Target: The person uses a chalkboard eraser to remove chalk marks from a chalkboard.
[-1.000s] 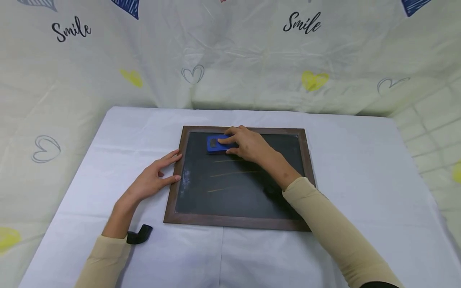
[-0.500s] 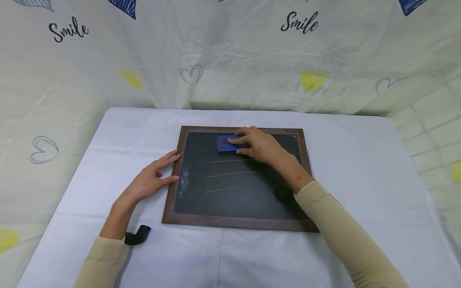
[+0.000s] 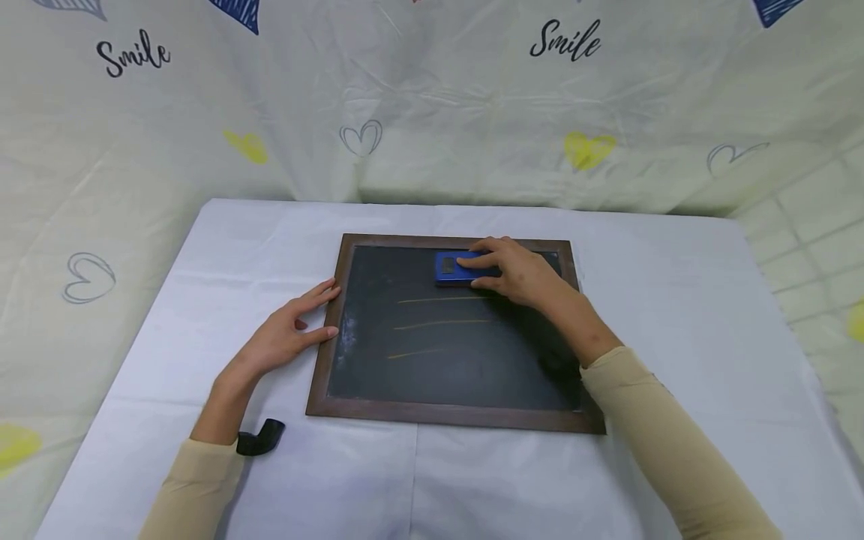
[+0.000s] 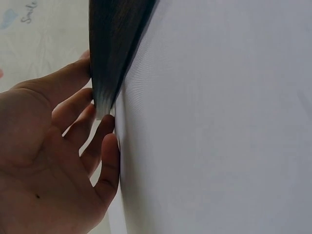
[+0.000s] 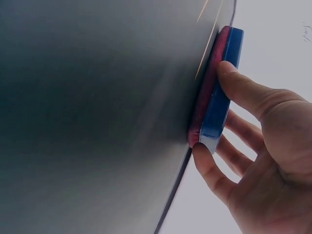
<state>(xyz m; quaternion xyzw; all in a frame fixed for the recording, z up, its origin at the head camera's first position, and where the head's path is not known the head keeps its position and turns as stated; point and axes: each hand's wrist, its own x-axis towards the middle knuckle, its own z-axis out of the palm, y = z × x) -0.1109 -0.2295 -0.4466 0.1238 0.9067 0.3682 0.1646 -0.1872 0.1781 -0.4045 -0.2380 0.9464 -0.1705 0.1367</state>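
Note:
A blackboard (image 3: 432, 375) in a brown wooden frame lies on the white-covered table. Near its top edge my right hand (image 3: 520, 274) grips a blue board eraser (image 3: 451, 268). In the right wrist view the eraser (image 5: 222, 92) shows a red pad facing the board, with the thumb along one long side and a fingertip at the near end. My left hand (image 3: 286, 334) rests fingertips and thumb on the left side of the frame. The left wrist view has these fingers (image 4: 73, 78) at the frame's edge (image 4: 114, 44). Several thin yellow chalk lines (image 3: 442, 324) run below the eraser.
A black wrist-camera mount (image 3: 262, 437) sticks out from the left wrist. White cloth (image 3: 688, 315) covers the table around the board. Behind hangs a pale curtain (image 3: 459, 82) printed with hearts and "Smile". A whitish chalk smudge (image 3: 347, 337) marks the board's left side.
My right hand has slid the eraser to the right along the top of the board. My left hand stays on the frame, and the yellow lines are still there.

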